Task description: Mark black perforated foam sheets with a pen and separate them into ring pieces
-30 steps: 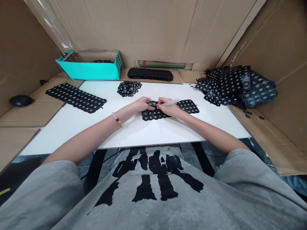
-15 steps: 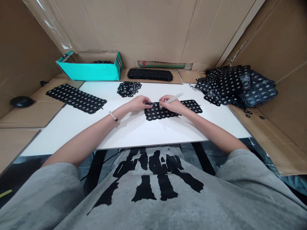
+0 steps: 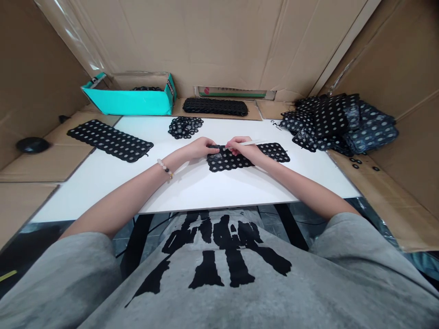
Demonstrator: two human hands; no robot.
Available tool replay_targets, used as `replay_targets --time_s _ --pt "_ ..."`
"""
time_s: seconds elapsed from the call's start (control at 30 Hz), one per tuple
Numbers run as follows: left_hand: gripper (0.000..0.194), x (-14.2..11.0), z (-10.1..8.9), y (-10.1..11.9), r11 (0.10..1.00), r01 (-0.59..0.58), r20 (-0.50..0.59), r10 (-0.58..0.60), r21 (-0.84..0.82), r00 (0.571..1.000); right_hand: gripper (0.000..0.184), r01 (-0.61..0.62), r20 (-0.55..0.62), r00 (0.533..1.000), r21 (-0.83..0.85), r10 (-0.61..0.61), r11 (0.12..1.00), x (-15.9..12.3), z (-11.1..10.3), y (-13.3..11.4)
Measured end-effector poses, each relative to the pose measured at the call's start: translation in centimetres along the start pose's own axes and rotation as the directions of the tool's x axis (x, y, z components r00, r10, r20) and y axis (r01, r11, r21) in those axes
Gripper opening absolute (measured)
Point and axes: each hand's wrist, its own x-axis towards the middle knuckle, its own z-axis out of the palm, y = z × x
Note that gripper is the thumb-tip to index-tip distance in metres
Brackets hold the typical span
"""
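The two hands (image 3: 219,148) sit close together without quite touching, both over the far edge of a black sheet of joined rings (image 3: 222,161) with pale centres. The sheet lies flat on the white table (image 3: 192,192) directly under and just toward the person from the hands, and its other end (image 3: 276,152) runs out past the right hand. The left hand (image 3: 199,147) comes in from the left with its fingers curled over the sheet's edge; whether they pinch it or only rest on it is hard to tell. The right hand (image 3: 243,148) is closed on a white marker (image 3: 252,143), which lies low and points away to the right, its tip hidden by the fingers. Both forearms angle inward from the body, and a beaded bracelet (image 3: 165,168) circles the left wrist.

Well left of the hands lies a second black ring sheet (image 3: 109,140). Beyond them sit a pile of loose black rings (image 3: 185,127), a teal box (image 3: 126,103) and a dark stack of sheets (image 3: 215,106). A large heap of sheets (image 3: 338,125) is off to the right, with a few stray rings (image 3: 355,163) on the cardboard below it
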Motion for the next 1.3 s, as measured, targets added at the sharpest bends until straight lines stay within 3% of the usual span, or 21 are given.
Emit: replay_targets --time_s 0.13,0.27,0.53,0.67,0.77,0.87,1.0,1.17,1.3 --pt "0.036 0.0 -0.1 0.0 1.000 0.012 0.006 -0.012 -0.013 1.000 0.011 -0.088 0.011 0.996 0.040 0.088 0.995 0.0 -0.1 -0.5" --pt "0.038 0.1 -0.2 -0.3 1.000 0.016 0.031 -0.015 -0.019 0.999 0.003 -0.053 0.026 0.998 0.021 0.053 0.998 -0.2 0.0 -0.3" --pt "0.037 0.3 -0.2 -0.6 0.999 0.018 0.021 -0.017 -0.028 1.000 0.007 -0.029 0.015 0.999 0.023 0.029 0.999 0.2 0.0 0.4" --pt "0.032 0.4 0.3 -0.8 0.980 0.065 0.011 -0.065 -0.187 0.998 0.011 0.009 -0.012 1.000 -0.133 -0.011 0.991 0.0 0.0 0.5" --pt "0.032 0.4 0.7 -0.7 0.935 0.101 0.001 -0.107 -0.340 0.994 0.016 0.086 -0.043 0.994 -0.321 -0.105 0.943 -0.3 0.2 0.5" --pt "0.034 0.1 0.5 -0.4 0.917 0.112 0.065 -0.094 -0.382 0.993 0.017 0.156 -0.060 0.978 -0.422 -0.199 0.893 -0.4 0.6 0.4" --pt "0.040 -0.4 -0.1 0.4 0.948 0.099 0.123 -0.064 -0.304 0.990 0.017 0.124 -0.026 0.989 -0.377 -0.144 0.918 0.0 0.5 0.4" --pt "0.044 -0.4 -0.4 0.5 0.998 0.026 0.052 -0.023 -0.058 0.998 0.013 -0.004 0.045 0.999 -0.137 0.010 0.991 1.0 -0.4 1.0" --pt "0.042 0.1 -0.1 -0.2 1.000 -0.017 0.009 0.017 -0.016 1.000 0.012 0.039 0.062 0.998 -0.222 -0.026 0.974 1.0 -0.5 1.3"
